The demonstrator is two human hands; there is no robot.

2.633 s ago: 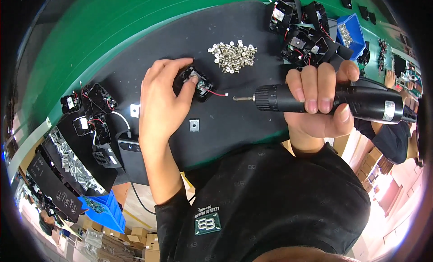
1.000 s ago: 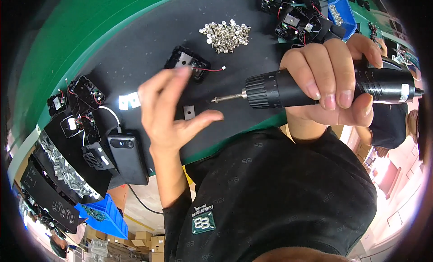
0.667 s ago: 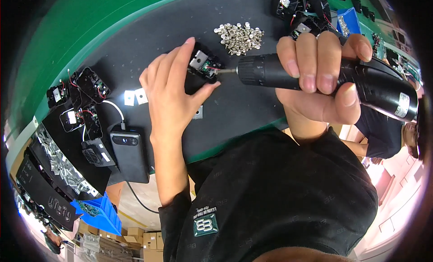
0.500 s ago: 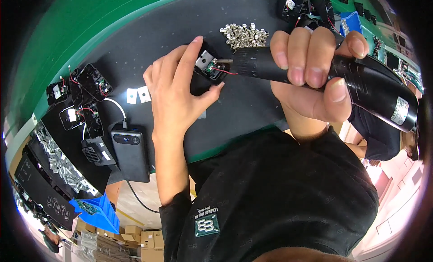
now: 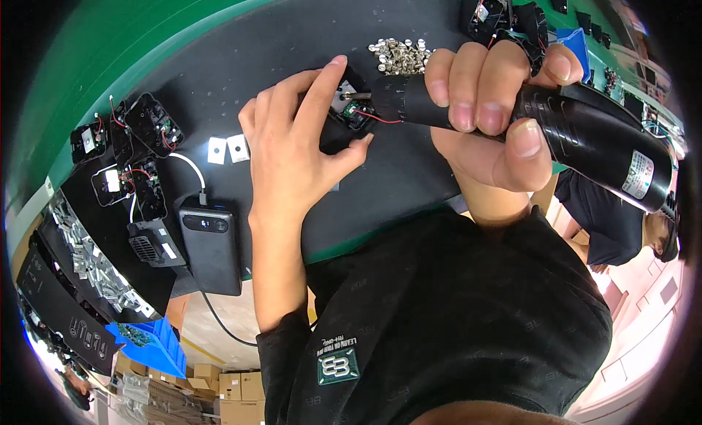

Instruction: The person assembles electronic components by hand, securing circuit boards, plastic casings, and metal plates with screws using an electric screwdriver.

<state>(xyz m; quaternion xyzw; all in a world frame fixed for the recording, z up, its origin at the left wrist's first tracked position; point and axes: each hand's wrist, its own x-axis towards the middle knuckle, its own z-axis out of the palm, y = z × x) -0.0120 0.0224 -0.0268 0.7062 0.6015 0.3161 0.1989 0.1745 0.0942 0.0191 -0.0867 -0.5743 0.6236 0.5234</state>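
Note:
My left hand [image 5: 289, 143] holds a small black plastic housing [image 5: 338, 135] against the dark mat, index finger and thumb around its sides. Inside the housing are a silvery metal plate [image 5: 339, 97] and a small green circuit board [image 5: 352, 109]; a red wire [image 5: 384, 120] sticks out to the right. My right hand [image 5: 488, 122] is wrapped round a black electric screwdriver [image 5: 603, 140], held almost level and pointing left. Its bit [image 5: 358, 96] reaches over the plate, the tip at or very near it. Whether a screw sits under the tip is too small to tell.
A pile of silvery screws [image 5: 402, 57] lies beyond the screwdriver. Left are two white square pieces [image 5: 227, 150], a black power bank [image 5: 212, 253] with a cable, and several wired housings [image 5: 150, 125]. More housings [image 5: 486, 12] lie far right. A co-worker [image 5: 603, 217] is at right.
The screwdriver has moved left relative to the housing, bringing its bit further over the metal plate. My left hand keeps its hold on the housing. The whole view has shifted slightly.

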